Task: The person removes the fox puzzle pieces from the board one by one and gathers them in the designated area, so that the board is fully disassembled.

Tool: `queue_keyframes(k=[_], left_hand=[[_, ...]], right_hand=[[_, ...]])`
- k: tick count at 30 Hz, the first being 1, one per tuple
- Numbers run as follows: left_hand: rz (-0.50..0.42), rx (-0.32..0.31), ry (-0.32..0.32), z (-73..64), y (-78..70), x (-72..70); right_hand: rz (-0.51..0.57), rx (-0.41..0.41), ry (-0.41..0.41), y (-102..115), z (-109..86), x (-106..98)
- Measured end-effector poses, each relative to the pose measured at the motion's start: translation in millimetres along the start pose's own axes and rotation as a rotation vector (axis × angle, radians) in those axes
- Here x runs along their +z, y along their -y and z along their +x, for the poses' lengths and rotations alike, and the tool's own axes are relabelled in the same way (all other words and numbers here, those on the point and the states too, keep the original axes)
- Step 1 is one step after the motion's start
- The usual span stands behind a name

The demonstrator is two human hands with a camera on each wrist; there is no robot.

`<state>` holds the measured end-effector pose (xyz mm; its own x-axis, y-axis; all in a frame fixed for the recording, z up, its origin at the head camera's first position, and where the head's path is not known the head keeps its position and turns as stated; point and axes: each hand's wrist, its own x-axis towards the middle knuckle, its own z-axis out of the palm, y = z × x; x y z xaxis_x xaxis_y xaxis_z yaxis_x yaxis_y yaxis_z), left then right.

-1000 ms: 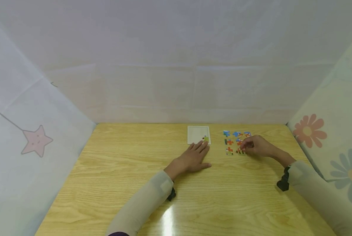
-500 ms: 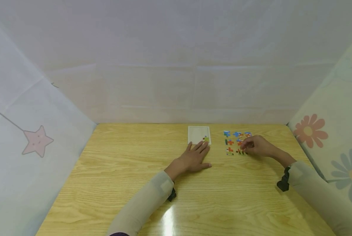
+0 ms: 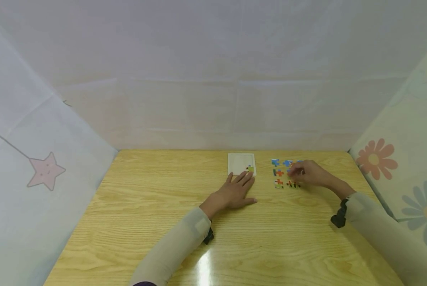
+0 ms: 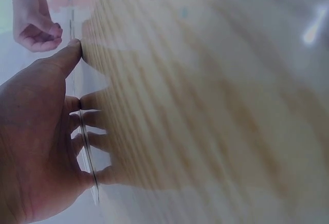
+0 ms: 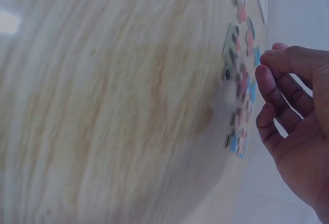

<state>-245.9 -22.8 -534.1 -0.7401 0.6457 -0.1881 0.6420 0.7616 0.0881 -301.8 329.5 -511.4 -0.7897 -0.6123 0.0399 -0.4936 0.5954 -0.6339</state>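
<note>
My left hand lies flat on the wooden table with fingers spread, fingertips at the near edge of a pale square puzzle tray. One green puzzle piece sits in the tray's near right corner. My right hand hovers over the right side of a group of loose jigsaw pieces. In the right wrist view its thumb and fingers are loosely curled, with no piece showing between them. The hand hides part of the group. A piece with dark stripes lies just below its fingertips.
The loose pieces, red, blue and green, lie in rough rows on the wooden table right of the tray. A white cloth wall rises behind the table's far edge, with printed side walls left and right.
My right hand has lifted a little and shifted left and away from me, uncovering more of the striped piece. The left hand has stayed in place.
</note>
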Motion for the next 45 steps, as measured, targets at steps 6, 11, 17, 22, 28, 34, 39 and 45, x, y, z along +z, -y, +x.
queue_keyframes(k=[6,11,17,22,28,34,39,45], left_hand=[[0.005,0.003,0.008,-0.4,0.0,-0.7],[0.007,0.008,0.004,-0.5,-0.9,-0.6],[0.006,0.003,0.004,-0.3,-1.0,0.3],[0.000,0.003,-0.007,-1.6,-1.3,-1.6],[0.005,0.003,-0.004,-0.5,-1.1,-1.0],[0.012,0.004,0.000,0.2,-0.4,-1.6],[0.000,0.011,-0.008,-1.2,-0.5,-2.3],[-0.005,0.008,-0.003,-1.4,-0.9,-2.1]], right_hand=[[0.046,0.000,0.024,3,11.1,2],[0.082,-0.029,0.032,8,22.0,7],[0.064,-0.017,0.038,13,37.1,12],[0.051,-0.029,0.016,22,49.0,17],[0.031,-0.044,-0.003,24,61.9,23],[0.047,-0.041,-0.011,25,71.3,28],[0.041,-0.042,-0.002,28,78.9,31],[0.084,-0.037,0.005,36,85.3,34]])
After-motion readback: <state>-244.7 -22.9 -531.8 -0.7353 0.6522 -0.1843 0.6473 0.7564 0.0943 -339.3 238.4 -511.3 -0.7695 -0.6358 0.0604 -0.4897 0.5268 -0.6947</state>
